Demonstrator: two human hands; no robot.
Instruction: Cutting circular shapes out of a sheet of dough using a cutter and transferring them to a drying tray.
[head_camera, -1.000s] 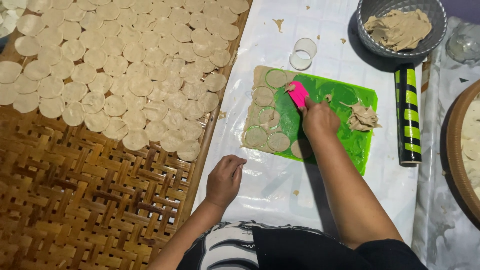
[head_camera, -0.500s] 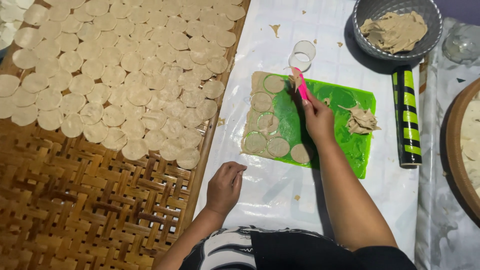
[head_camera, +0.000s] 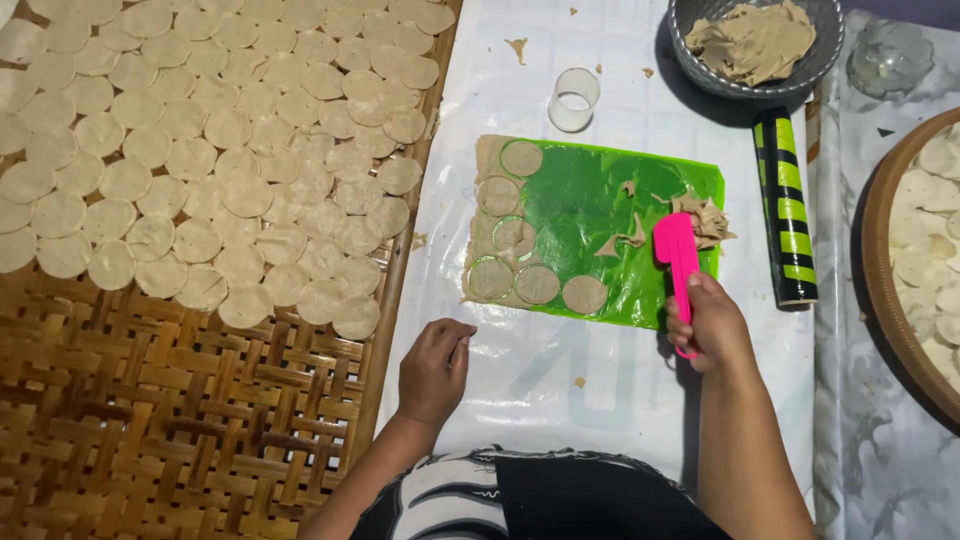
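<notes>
Woven bamboo tray (head_camera: 180, 420) fills the left side; its far half is covered with rows of thin pale dough discs (head_camera: 200, 150), its near half shows bare weave. White plastic sheet (head_camera: 560, 390) covers the table in the middle; a second round tray (head_camera: 885, 290) with more pale discs enters from the right edge. Green mat (head_camera: 590, 215) lies on the sheet at centre; along its left and near edges sits rolled dough with cut circles (head_camera: 510, 235) pressed into it, some lifted out, some in place. Grey bowl (head_camera: 810, 60) at far right holds a lump of tan dough; just near of it lies a green-and-black striped roller (head_camera: 785, 205), lengthwise, beside the mat's right edge. Small heap of dough scraps (head_camera: 705, 215) rests on the right part of the mat; a few loose bits lie left of it. Clear ring cutter (head_camera: 575, 98) stands on the sheet, far of the mat.

Right hand (head_camera: 715, 325) at the mat's near right corner; fingers curled tight around the handle of a pink scraper (head_camera: 677, 250), whose blade lies on the mat touching the scrap heap. Left hand (head_camera: 435, 370) rests on the white sheet near the bamboo tray's edge; fingers loosely bent under, holding nothing.
</notes>
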